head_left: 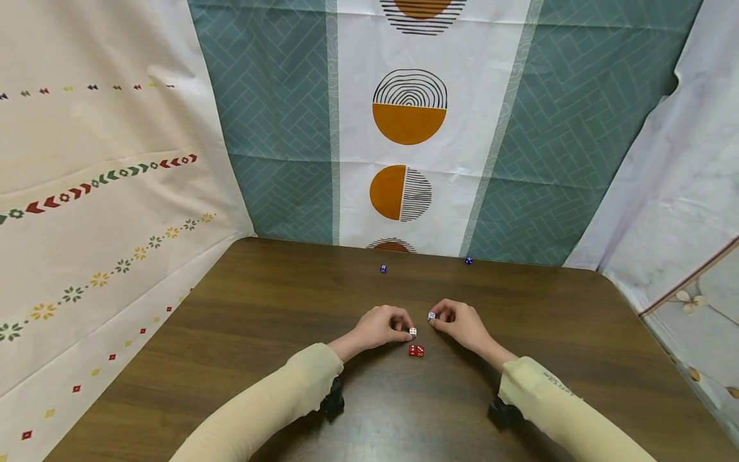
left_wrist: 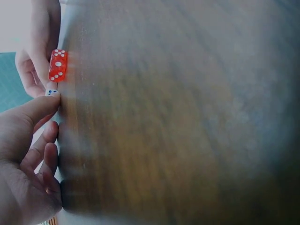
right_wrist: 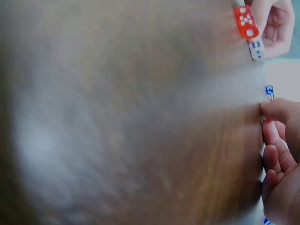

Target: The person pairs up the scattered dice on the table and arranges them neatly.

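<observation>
My left hand (head_left: 385,326) pinches a white die (head_left: 412,332) between thumb and fingertips, low over the wooden table. In the left wrist view, blue pips show on this white die (left_wrist: 52,93) at the thumb tip. Farther right and slightly back, my right hand (head_left: 462,324) holds a second white die (head_left: 432,316) at its thumb and index finger. Just in front of the left hand's die, two red dice (head_left: 416,351) with white pips sit side by side. The right hand's thumb (right_wrist: 279,110) hides its die in the right wrist view.
Toward the back of the brown wooden table (head_left: 277,321) lie two blue dice, one left of centre (head_left: 383,269) and one farther right (head_left: 469,260). A patterned cloth (head_left: 277,128) hangs behind the table's back edge, with pale cloths at both sides.
</observation>
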Available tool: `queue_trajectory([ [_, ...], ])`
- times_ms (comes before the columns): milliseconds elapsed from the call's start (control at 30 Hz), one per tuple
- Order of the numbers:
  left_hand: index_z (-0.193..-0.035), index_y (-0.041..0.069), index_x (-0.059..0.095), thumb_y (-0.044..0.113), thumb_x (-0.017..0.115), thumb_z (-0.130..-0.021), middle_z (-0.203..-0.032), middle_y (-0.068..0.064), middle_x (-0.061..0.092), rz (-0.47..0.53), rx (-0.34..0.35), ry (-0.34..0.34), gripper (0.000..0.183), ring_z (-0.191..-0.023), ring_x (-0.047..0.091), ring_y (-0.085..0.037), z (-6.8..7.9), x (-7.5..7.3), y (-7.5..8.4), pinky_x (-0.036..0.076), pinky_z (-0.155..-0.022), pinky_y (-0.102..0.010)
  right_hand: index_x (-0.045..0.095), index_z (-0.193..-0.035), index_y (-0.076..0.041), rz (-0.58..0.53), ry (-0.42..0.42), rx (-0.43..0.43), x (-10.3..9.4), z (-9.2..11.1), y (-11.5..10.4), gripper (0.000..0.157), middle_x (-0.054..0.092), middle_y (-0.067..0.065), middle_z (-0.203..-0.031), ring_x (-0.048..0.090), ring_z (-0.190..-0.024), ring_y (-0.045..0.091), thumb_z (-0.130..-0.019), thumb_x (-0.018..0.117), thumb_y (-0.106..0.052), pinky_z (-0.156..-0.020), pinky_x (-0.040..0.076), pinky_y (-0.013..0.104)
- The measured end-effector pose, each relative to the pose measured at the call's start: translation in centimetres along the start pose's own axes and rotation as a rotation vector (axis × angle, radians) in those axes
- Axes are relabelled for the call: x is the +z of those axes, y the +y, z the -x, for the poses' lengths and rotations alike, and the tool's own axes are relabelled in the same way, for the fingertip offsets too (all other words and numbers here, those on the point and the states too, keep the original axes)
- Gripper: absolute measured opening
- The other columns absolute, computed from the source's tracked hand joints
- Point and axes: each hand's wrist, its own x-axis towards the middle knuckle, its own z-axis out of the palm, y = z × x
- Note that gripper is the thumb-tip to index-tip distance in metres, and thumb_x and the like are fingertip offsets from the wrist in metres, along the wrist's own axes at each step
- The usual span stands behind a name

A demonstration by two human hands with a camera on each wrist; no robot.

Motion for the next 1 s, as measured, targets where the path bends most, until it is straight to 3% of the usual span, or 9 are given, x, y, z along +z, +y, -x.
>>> queue_trajectory([
  [600,-0.091,0.021,0.072,0.025,0.077,-0.087,-0.070,0.010,0.052,0.015,-0.020,-0.010,0.007,-0.060,0.042,-0.004,0.0,0.0,0.1,0.032,-0.059,-0.020,0.071,-0.095,-0.016,-0.021,-0.070,-0.068,1.1,1.2,-1.3,0.011,0.060,-0.003,-0.072,0.049,-0.062,0.008,-0.086,0.076,-0.019,-0.057,0.039,0.022],
  [1000,-0.091,0.019,0.072,0.023,0.077,-0.087,-0.069,0.009,0.052,0.023,-0.003,-0.002,0.008,-0.059,0.041,-0.004,0.0,-0.1,0.0,0.031,-0.058,-0.019,0.073,-0.096,-0.018,-0.029,-0.079,-0.061,1.1,1.6,-1.5,0.011,0.061,-0.004,-0.073,0.048,-0.063,0.007,-0.086,0.077,-0.020,-0.058,0.040,0.021],
])
